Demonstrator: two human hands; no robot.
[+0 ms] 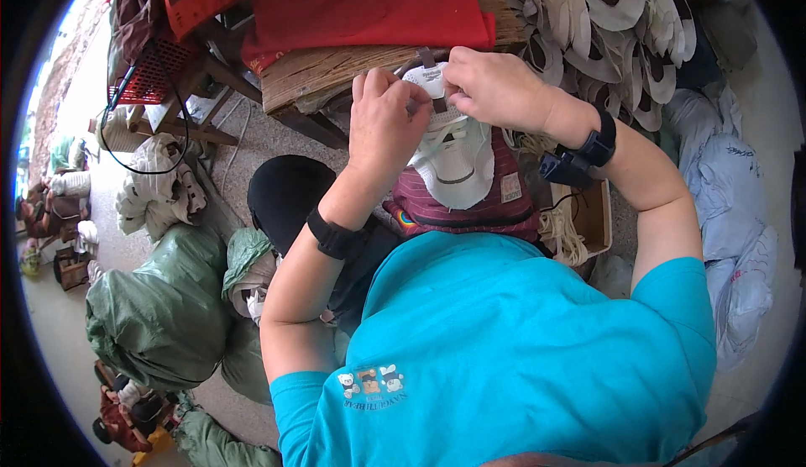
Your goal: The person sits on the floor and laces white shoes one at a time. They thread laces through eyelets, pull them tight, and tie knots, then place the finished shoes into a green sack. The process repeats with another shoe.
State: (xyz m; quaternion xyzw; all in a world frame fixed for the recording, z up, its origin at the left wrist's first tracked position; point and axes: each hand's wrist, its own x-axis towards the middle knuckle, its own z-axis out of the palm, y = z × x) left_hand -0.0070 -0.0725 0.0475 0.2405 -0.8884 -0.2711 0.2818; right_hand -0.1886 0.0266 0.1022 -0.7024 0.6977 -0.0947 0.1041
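A white shoe upper (457,173) lies over my lap, its toe toward me and its tongue (426,76) pointing away. White lace (449,133) crosses its middle. My left hand (388,118) is at the left side of the tongue, thumb and fingers pinched together; what sits between them is too small to make out. On the other side, my right hand (495,89) is closed with its fingertips on the upper's edge beside the tongue. Under the upper is a maroon striped cloth (504,190).
A wooden table (294,89) with a red bag (369,5) stands ahead. Stacked shoe uppers (604,30) hang at its right. A box (598,219) holds white laces (562,236). Green sacks (159,307) sit left, pale sacks (730,207) right. Another person (122,417) is far left.
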